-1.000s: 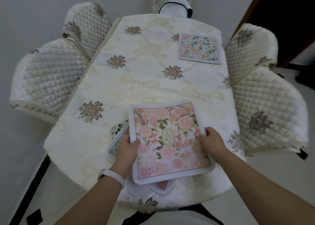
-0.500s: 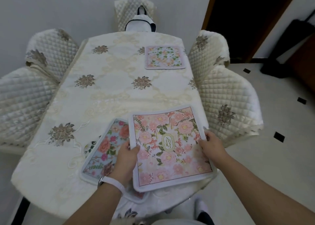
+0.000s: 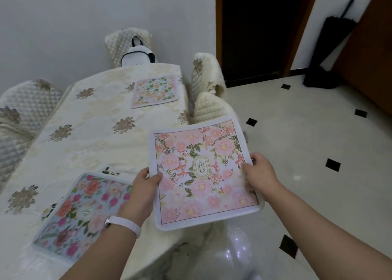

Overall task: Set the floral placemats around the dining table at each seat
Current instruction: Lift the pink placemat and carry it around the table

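I hold a pink floral placemat (image 3: 203,173) in the air beside the table's right edge, over a chair and the floor. My left hand (image 3: 143,191) grips its left edge and my right hand (image 3: 259,172) grips its right edge. A blue placemat (image 3: 80,214) with red and pink flowers lies on the cream tablecloth (image 3: 89,135) near me, partly under my left wrist. A third pale placemat (image 3: 154,91) with orange flowers lies flat at the far right of the table.
Quilted cream chairs stand on the table's right side (image 3: 207,101), on its left (image 3: 27,105) and at the far end (image 3: 127,42). Beyond the tiled floor (image 3: 307,142) on the right are a dark doorway (image 3: 256,29) and a black umbrella (image 3: 326,52) by the wall.
The pink placemat has left the stack on the table and travelled right, off the table edge, uncovering the blue placemat. My view has swung to the right.
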Demonstrator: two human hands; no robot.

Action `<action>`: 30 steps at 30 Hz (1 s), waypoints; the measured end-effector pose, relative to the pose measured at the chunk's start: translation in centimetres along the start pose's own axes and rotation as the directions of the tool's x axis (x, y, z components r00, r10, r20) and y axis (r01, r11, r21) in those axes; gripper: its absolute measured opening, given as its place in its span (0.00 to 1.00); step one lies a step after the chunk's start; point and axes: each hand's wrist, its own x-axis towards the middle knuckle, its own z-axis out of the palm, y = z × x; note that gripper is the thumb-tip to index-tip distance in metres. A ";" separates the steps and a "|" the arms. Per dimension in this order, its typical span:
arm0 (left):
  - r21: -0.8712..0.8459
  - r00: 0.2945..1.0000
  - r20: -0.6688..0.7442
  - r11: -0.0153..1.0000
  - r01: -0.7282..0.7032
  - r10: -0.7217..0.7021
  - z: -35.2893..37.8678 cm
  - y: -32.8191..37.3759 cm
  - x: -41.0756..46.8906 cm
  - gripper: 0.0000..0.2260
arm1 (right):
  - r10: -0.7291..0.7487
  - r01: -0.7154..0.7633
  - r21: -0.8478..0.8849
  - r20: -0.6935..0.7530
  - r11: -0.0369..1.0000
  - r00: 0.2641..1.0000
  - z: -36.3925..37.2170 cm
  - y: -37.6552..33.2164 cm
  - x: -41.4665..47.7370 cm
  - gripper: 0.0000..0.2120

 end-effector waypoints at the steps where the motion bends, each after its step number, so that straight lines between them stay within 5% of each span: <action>1: -0.015 1.000 0.011 1.000 -0.010 0.010 1.7 0.6 -0.7 0.09 | -0.002 0.002 0.006 -0.012 1.000 1.000 -1.7 0.2 0.4 0.05; 10: -0.043 0.995 0.078 0.998 -0.053 0.056 12.2 4.7 -2.4 0.05 | -0.003 0.007 0.042 -0.107 0.999 0.994 -11.3 1.9 4.0 0.05; 30: -0.352 1.000 0.006 0.936 0.023 -0.023 21.0 12.1 14.2 0.05 | -0.145 0.145 -0.181 0.015 0.973 0.989 -12.3 -8.9 26.1 0.04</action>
